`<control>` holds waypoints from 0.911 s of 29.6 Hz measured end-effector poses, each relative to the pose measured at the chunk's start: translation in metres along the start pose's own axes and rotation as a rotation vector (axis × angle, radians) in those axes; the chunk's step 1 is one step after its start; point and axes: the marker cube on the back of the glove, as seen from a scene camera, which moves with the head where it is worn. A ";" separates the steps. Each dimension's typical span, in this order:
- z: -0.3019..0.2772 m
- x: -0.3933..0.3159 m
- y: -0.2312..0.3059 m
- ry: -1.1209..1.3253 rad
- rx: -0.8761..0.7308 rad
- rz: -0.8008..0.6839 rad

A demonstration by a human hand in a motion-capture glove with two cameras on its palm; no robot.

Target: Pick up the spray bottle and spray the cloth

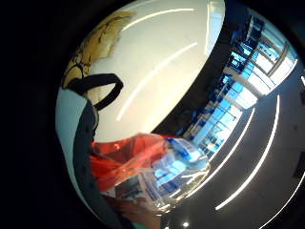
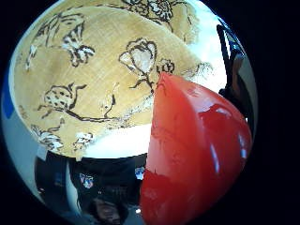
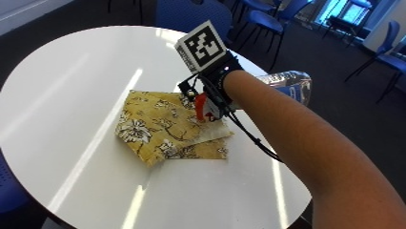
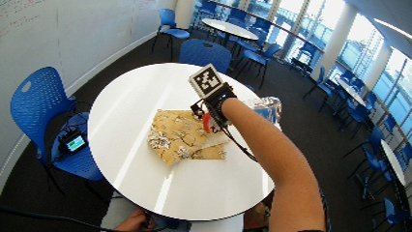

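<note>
Right now your black-gloved right hand is closed around the clear plastic spray bottle with the red trigger head, holding it in the air above the cloth. From the outside view, the red head points down toward the mustard-yellow cloth printed with dark flowers, while the clear body sticks out behind your wrist, away from the cloth. You cannot see the individual fingers, since the back of the glove hides them. In the thumb-side palm view the red head fills much of the picture, close to your palm, with the cloth spread beyond it. That cloth lies flat and partly folded on the round white table, with the bottle's nozzle over its edge nearest your arm. Blue chairs stand around the table, well apart from the cloth.
</note>
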 end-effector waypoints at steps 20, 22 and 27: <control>0.007 -0.008 -0.005 0.019 -0.006 0.004; 0.007 -0.007 -0.005 0.007 -0.008 0.015; -0.003 -0.007 -0.001 -0.074 0.040 -0.033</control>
